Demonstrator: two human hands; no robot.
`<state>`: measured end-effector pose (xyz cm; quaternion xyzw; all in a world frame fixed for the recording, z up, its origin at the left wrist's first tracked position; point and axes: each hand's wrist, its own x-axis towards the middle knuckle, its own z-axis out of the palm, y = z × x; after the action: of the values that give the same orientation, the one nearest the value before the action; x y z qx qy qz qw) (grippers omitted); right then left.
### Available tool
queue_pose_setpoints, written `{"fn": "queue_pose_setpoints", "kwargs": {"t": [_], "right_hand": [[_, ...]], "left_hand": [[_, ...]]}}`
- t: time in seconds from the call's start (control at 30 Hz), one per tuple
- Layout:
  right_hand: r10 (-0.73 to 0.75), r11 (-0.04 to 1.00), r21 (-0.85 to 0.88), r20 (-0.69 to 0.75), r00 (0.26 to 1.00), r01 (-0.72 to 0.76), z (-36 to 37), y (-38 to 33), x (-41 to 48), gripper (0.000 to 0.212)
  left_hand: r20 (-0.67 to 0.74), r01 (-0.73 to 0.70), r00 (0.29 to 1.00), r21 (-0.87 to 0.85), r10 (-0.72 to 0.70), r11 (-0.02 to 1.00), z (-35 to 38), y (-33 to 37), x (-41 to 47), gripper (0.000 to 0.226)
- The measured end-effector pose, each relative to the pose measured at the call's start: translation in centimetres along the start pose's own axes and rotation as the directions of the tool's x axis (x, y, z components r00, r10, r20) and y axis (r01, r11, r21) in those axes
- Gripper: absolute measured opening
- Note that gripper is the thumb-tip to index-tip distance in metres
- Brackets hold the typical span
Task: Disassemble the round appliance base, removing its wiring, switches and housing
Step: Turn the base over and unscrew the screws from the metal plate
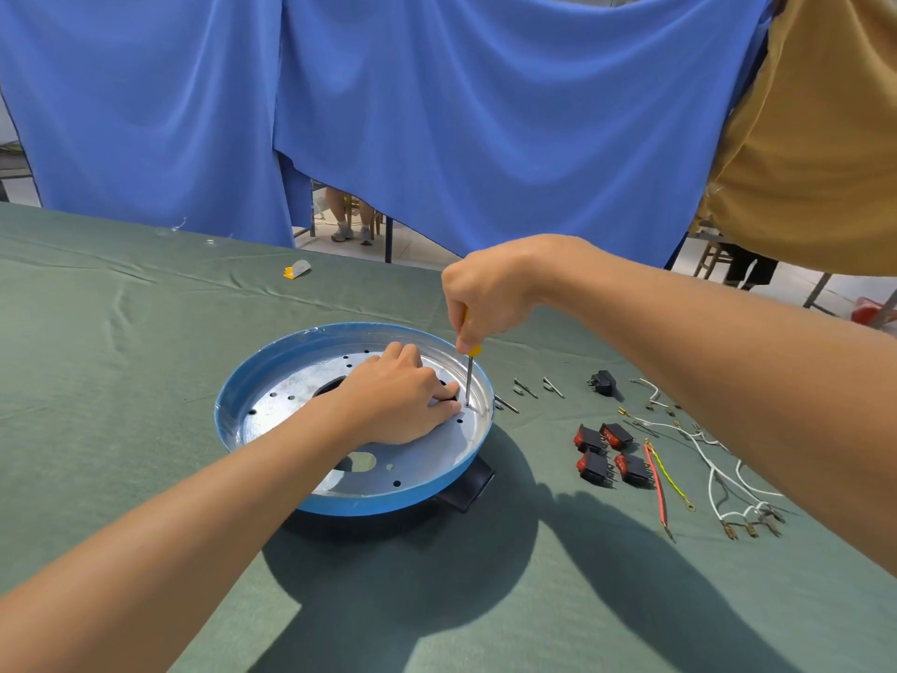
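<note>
The round appliance base (pixel 272 381), blue outside with a perforated silver plate inside, lies on the green table cloth. A black housing part (pixel 468 490) sticks out under its near right side. My right hand (pixel 490 293) grips a yellow-handled screwdriver (pixel 470 376), held upright with its tip on the plate near the right rim. My left hand (pixel 398 400) rests inside the base, its fingertips curled at a small opening right beside the screwdriver tip. What the fingertips touch is hidden.
To the right of the base lie several red and black rocker switches (pixel 609 451), white wires (pixel 718 468), a red wire (pixel 657 485), a yellow-green wire (pixel 672 478), a black part (pixel 603 382) and several screws (pixel 526 388). A small yellow and grey object (pixel 296 270) lies at the back.
</note>
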<state>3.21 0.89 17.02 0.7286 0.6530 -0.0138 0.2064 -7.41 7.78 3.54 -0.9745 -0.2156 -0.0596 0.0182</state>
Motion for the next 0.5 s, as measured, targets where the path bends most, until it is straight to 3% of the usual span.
{"fn": "queue_pose_setpoints", "kwargs": {"t": [0.13,0.33,0.43,0.5], "right_hand": [[-0.038,0.996,-0.080,-0.046,0.998,0.034,-0.2,0.1,-0.9,0.011],[-0.112,0.994,-0.005,-0.026,0.993,0.112,0.1,0.3,-0.8,0.015],[0.017,0.998,0.065,0.058,0.998,-0.021,0.3,0.8,-0.6,0.043],[0.089,0.988,0.113,0.129,0.988,-0.104,0.5,1.1,-0.5,0.044]], "left_hand": [[-0.001,0.010,1.000,-0.007,-0.010,1.000,0.1,0.0,0.0,0.050],[0.005,-0.001,1.000,0.003,0.001,1.000,0.0,0.0,-0.2,0.050],[0.013,0.000,1.000,0.009,0.000,1.000,-0.1,0.1,-0.2,0.050],[0.017,0.002,1.000,0.006,-0.002,1.000,-0.1,0.1,-0.2,0.049]]}}
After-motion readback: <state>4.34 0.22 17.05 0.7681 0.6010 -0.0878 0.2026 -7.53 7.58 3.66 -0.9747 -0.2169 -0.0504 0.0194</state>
